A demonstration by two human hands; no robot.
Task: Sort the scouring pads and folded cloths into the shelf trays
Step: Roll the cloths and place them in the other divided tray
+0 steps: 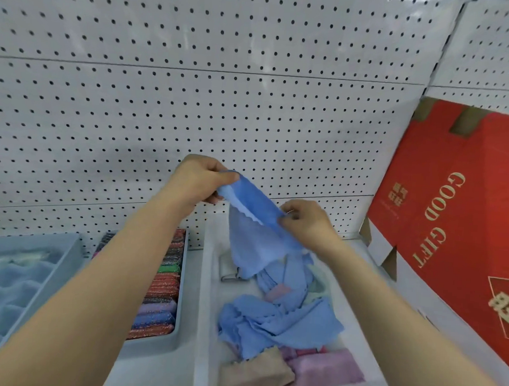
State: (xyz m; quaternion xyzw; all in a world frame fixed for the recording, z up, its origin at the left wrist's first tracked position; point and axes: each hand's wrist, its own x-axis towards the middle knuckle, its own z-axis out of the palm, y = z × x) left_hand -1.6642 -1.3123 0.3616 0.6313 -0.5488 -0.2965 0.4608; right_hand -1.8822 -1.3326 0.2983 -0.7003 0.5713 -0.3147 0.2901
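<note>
Both forearms reach in from the near edge, the left forearm [97,288] crossing over a tray of scouring pads [163,279] and the right forearm [402,310] coming in beside a red carton [450,216].

The left grip [198,181] pinches one corner of a blue cloth [251,236] between thumb and curled fingers. The right grip [307,224] pinches the same top edge further along. That edge is the cloth's long axis now: it slopes from the left grip, higher and farther, down to the right grip, lower and nearer. The rest hangs open and unfolded between the two hands, its lower hem touching or just above the white bin [206,278].

Below it in the bin lie loose blue cloths [277,319], with a beige cloth [254,371] and a pink cloth [327,368] at the near end.

Far left stands a blue tray [70,252] whose contents look like pale blue folded cloths, though blur leaves this unsure. If that is the target, it lies left of both hands, past the pads, and the left grip is nearer. The cloth probably wants folding first.
</note>
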